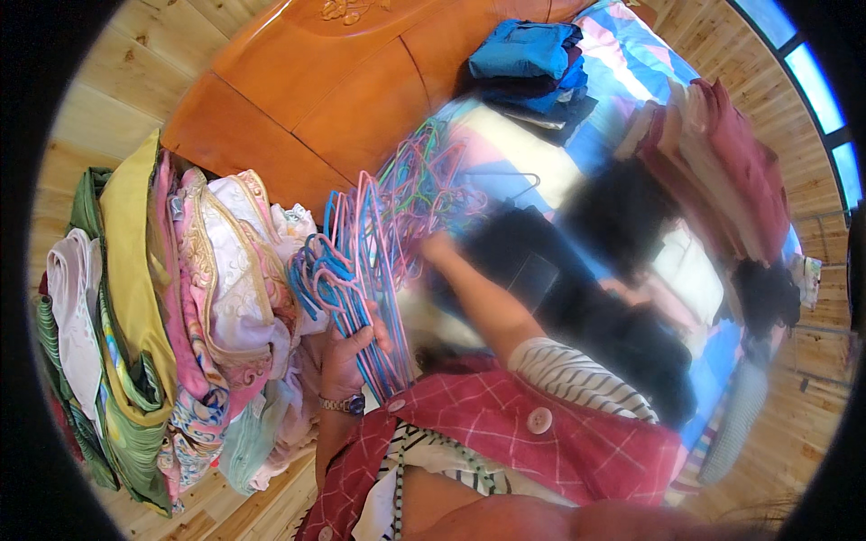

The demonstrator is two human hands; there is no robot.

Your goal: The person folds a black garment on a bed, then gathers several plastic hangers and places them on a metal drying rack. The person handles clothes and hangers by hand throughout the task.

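My left hand [355, 341], with a wristwatch on its wrist, grips a bundle of blue and pink clothes hangers [331, 270]. Their hooks cluster at the bundle's left side. Beyond the bundle, a tangled heap of hangers [426, 159] in pink, blue, green and purple lies on the bed. My right hand [438, 249] reaches to the near edge of that heap. Blur hides its fingertips, so whether they hold a hanger is unclear. Near it lies dark folded clothing [514, 250], and a single dark hanger [521, 182] rests past that.
Stacked colourful clothes and fabrics [223, 284] rise on my left. An orange wooden headboard [304, 95] borders the patchwork bedding [528, 145]. Folded blue and dark clothes [524, 57] sit at the far side; maroon and beige folded textiles [717, 162] stand at the right.
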